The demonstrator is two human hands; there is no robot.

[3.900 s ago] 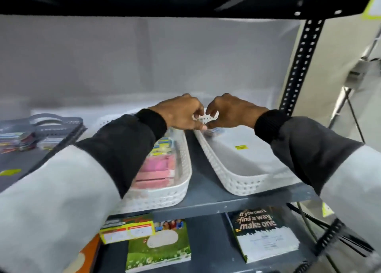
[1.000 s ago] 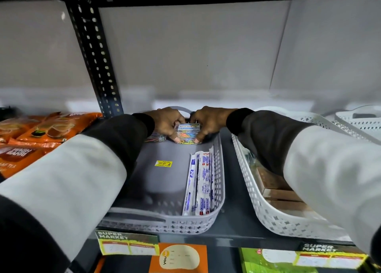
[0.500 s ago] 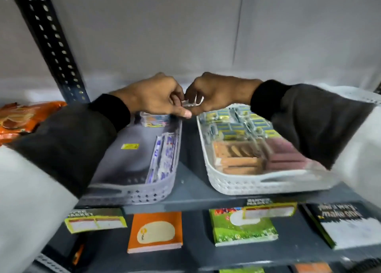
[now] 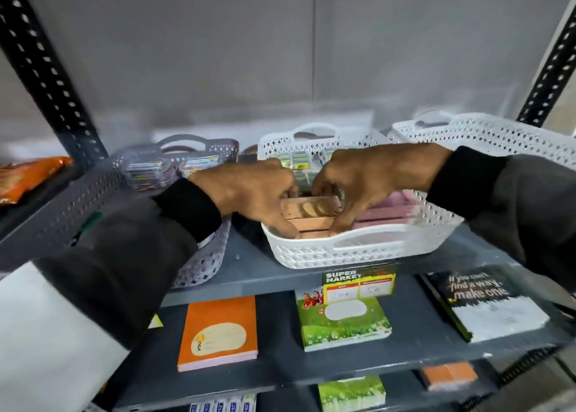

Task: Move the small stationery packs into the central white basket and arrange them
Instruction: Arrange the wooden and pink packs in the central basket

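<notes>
The left hand [image 4: 252, 193] and right hand [image 4: 371, 181] cover much of the white basket [image 4: 358, 249], hiding their fingertips and whatever they pinch; the packs [image 4: 299, 162] behind are blurred; the right basket [image 4: 498, 137] is cut by the edge

Central basket [image 4: 358, 249] sits between two baskets; packs [image 4: 308, 213] inside, seemingly stacked.

Head view: I see both hands inside the central white basket [image 4: 358, 249]. Left hand [image 4: 249, 193] and right hand [image 4: 371, 178] pinch the ends of a tan pack [image 4: 308, 207] lying atop a stack of like packs. Pink packs [image 4: 396, 209] sit just beside, to the right; yellow-green packs [image 4: 299, 162] at the rear. Grey basket [image 4: 199, 265] stands left, another white basket [image 4: 505, 137] right. Notebooks [image 4: 218, 333] lie on the shelf below.
</notes>
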